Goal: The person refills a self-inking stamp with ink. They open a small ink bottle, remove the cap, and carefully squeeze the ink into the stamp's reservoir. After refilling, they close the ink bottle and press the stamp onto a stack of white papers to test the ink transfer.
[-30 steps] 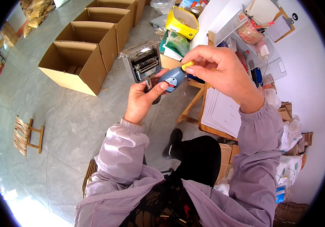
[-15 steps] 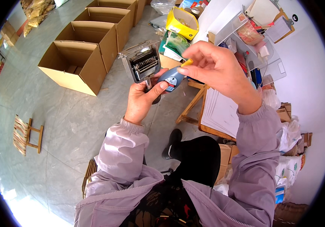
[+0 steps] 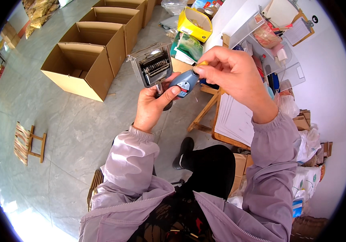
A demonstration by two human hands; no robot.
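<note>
Two hands work one small grey bottle (image 3: 184, 83), held mid-air above the floor. Left hand (image 3: 153, 105) clenches bottle and metal roller tool (image 3: 153, 66); right hand (image 3: 231, 72) pinches its yellow tip (image 3: 202, 63). Likely light, rigid, smooth: grip the body.

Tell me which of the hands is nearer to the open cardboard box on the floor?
Left. The left hand, holding the grey bottle, is beside the cardboard box; the right hand is farther off, over the desk side.
</note>
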